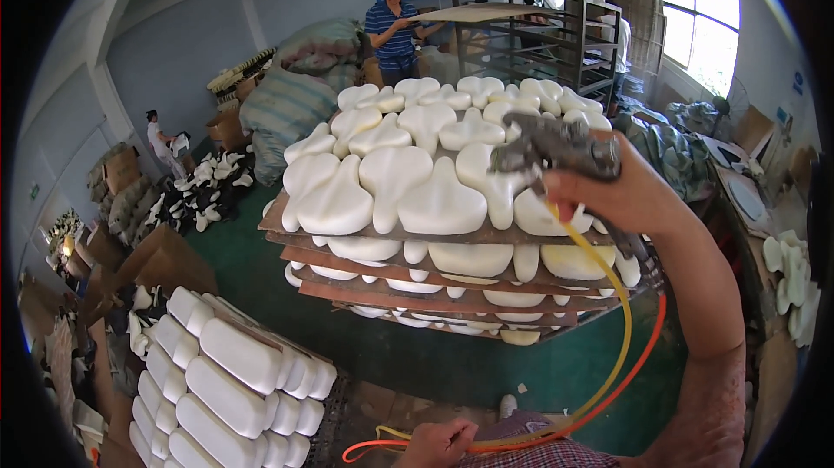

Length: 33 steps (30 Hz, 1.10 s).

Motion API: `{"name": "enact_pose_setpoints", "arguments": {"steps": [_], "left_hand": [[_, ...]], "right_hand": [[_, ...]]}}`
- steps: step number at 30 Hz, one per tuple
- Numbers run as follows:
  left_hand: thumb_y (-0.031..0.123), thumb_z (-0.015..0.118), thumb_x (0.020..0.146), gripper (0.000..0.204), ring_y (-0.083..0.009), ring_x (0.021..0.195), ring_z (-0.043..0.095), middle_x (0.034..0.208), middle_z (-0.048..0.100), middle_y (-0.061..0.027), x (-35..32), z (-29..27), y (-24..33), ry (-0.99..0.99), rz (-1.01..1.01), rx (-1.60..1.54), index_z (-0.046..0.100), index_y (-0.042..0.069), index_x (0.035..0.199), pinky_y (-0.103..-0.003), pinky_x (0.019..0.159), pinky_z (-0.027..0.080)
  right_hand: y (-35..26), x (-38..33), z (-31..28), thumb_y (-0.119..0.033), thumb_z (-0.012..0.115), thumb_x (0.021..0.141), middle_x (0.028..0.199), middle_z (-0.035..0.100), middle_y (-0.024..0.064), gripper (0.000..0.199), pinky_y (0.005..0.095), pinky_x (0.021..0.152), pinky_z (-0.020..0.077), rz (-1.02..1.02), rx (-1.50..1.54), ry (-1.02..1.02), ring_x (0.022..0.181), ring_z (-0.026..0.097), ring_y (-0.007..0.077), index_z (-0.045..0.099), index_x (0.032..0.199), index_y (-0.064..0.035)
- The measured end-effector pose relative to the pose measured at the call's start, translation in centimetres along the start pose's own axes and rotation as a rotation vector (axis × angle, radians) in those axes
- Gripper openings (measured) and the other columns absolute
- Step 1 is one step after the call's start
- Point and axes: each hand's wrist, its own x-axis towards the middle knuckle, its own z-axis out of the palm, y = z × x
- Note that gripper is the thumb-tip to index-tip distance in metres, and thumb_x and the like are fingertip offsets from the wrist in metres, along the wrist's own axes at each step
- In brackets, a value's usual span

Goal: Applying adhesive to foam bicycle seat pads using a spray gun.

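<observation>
My right hand (pixel 591 186), raised at the right, is wrapped round a dark, stained spray gun (pixel 565 148). The gun is held over saddle-shaped white foam pads (pixel 443 201) laid in rows on a brown board (pixel 347 239). A yellow hose (pixel 627 320) runs down from the gun in a loop, with an orange hose (pixel 658 338) beside it. Low in the middle, my left hand (pixel 441 444) is closed round the two hoses, close to my checked clothing. Its fingertips are partly hidden.
More boards with pads are stacked below the top one. White oblong blocks (pixel 228 407) stand piled at the lower left. Behind the stack, a person in a striped shirt (pixel 397 29) holds a board (pixel 486 13) by a metal rack (pixel 599 38). Large sacks (pixel 291 116) lie behind left.
</observation>
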Motion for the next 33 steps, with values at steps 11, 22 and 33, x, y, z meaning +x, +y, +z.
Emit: {"name": "enact_pose_setpoints", "arguments": {"steps": [11, 22, 33], "left_hand": [[0.024, 0.05, 0.086, 0.024, -0.0346, 0.069, 0.061, 0.073, 0.059, -0.0189, 10.6, 6.6, 5.4, 0.008, 0.077, 0.011, 0.06, 0.003, 0.088, -0.038, 0.059, 0.047], [0.027, 0.049, 0.087, 0.026, -0.0345, 0.069, 0.061, 0.074, 0.06, -0.0187, 21.9, 15.0, 12.4, -0.062, 0.026, 0.051, 0.059, 0.003, 0.088, -0.039, 0.06, 0.047], [0.025, 0.05, 0.086, 0.025, -0.0344, 0.068, 0.06, 0.073, 0.06, -0.0188, 17.0, 18.5, 11.2, 0.015, -0.013, 0.056, 0.059, 0.002, 0.088, -0.038, 0.061, 0.046]], "right_hand": [[6.8, 3.3, -14.0, -0.017, 0.065, 0.082, 0.067, 0.059, 0.0053, 0.019, 0.0244, 0.052, 0.049, 0.03, -0.038, 0.171, 0.056, 0.058, 0.0118, 0.054, 0.082, -0.0013], [14.6, 6.2, -27.5, -0.016, 0.066, 0.082, 0.069, 0.06, 0.0057, 0.021, 0.0238, 0.054, 0.0487, -0.001, -0.057, 0.247, 0.058, 0.058, 0.0111, 0.056, 0.091, -0.0001], [13.5, -1.0, -24.1, -0.02, 0.068, 0.081, 0.069, 0.06, 0.0026, 0.021, 0.0221, 0.055, 0.048, 0.012, 0.071, -0.144, 0.058, 0.057, 0.0074, 0.059, 0.084, -0.0009]]}}
